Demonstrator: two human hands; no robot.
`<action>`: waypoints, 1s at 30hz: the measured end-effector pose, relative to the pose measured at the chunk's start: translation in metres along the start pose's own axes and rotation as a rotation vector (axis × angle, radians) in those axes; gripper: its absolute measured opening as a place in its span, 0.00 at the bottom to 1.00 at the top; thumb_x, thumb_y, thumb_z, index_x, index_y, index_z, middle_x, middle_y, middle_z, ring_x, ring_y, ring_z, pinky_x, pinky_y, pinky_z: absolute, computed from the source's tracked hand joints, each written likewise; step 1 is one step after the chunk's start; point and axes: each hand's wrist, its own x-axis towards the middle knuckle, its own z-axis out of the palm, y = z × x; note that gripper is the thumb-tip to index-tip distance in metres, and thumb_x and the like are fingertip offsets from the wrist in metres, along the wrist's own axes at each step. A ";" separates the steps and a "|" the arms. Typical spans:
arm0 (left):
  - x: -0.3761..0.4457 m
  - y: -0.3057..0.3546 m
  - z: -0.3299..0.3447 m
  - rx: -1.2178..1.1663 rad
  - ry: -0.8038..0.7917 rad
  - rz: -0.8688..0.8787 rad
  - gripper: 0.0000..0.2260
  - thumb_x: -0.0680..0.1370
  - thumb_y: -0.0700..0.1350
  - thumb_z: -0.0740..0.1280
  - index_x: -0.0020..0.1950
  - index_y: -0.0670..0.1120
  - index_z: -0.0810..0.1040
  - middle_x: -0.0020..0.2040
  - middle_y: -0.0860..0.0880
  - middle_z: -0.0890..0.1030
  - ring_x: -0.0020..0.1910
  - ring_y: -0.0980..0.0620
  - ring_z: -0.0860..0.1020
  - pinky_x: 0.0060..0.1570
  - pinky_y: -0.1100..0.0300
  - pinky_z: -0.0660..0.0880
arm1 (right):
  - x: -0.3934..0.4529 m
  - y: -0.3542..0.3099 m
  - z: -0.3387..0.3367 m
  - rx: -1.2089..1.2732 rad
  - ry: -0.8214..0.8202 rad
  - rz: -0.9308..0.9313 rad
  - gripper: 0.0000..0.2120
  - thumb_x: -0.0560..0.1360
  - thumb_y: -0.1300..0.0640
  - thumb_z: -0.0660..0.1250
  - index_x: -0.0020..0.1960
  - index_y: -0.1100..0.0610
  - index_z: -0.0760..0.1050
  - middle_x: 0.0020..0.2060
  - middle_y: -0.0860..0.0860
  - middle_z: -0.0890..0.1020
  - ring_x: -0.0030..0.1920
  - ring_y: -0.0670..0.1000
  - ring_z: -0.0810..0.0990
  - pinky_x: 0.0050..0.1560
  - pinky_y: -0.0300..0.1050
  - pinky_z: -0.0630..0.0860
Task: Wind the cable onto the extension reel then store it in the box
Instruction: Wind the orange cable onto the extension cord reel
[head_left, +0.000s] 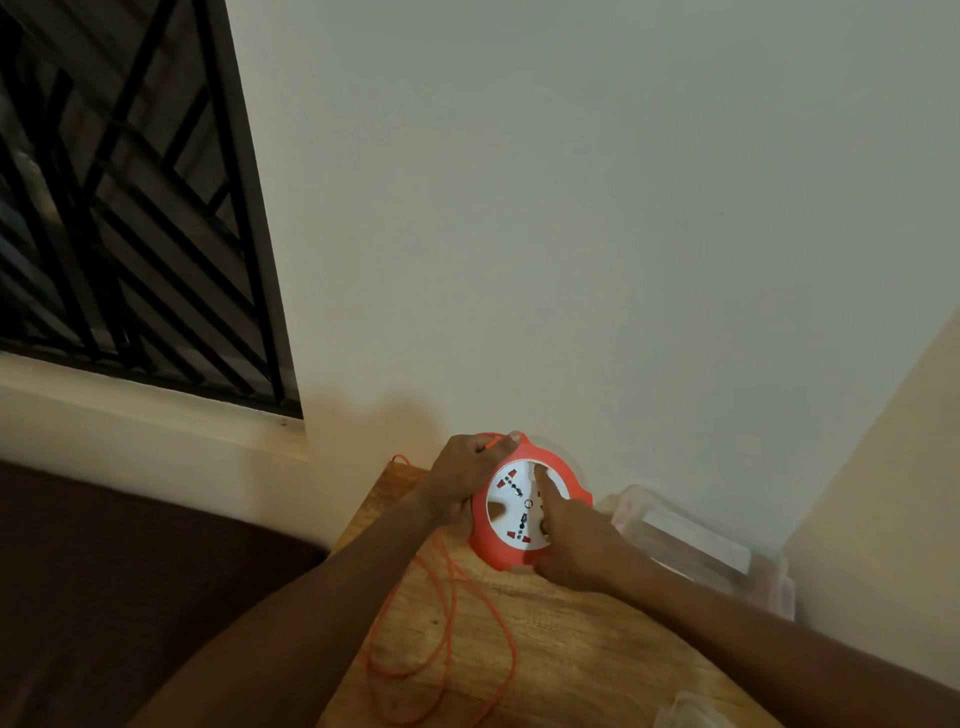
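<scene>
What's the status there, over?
Left hand grips round orange-and-white extension reel. Right hand fingering its face. Orange cable mostly loose on wooden table.

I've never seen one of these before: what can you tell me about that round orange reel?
The extension reel is a round orange plastic disc with a white socket face, tilted up off the wooden table. The left hand grips its rim; the right hand has its index finger pressed on the face. Orange cable lies loose on the table.
</scene>
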 end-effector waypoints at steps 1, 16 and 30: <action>0.001 0.001 -0.001 0.037 -0.015 0.014 0.19 0.81 0.60 0.68 0.48 0.45 0.88 0.43 0.45 0.89 0.43 0.44 0.88 0.48 0.51 0.85 | -0.002 0.000 0.001 -0.056 -0.004 -0.012 0.50 0.74 0.54 0.71 0.79 0.52 0.35 0.69 0.56 0.72 0.63 0.55 0.77 0.57 0.48 0.78; -0.006 0.015 -0.004 0.269 -0.180 0.115 0.17 0.84 0.55 0.65 0.57 0.44 0.86 0.50 0.44 0.89 0.44 0.46 0.88 0.47 0.54 0.86 | -0.007 0.023 -0.037 -1.052 0.098 -0.796 0.15 0.74 0.50 0.73 0.60 0.48 0.78 0.75 0.53 0.65 0.67 0.61 0.70 0.52 0.54 0.77; -0.011 0.019 -0.011 0.166 -0.141 0.067 0.21 0.82 0.58 0.69 0.53 0.39 0.86 0.48 0.41 0.89 0.47 0.39 0.87 0.52 0.44 0.84 | 0.001 -0.007 -0.015 -1.046 0.195 -0.555 0.37 0.78 0.48 0.67 0.78 0.46 0.47 0.60 0.64 0.73 0.57 0.64 0.73 0.57 0.58 0.69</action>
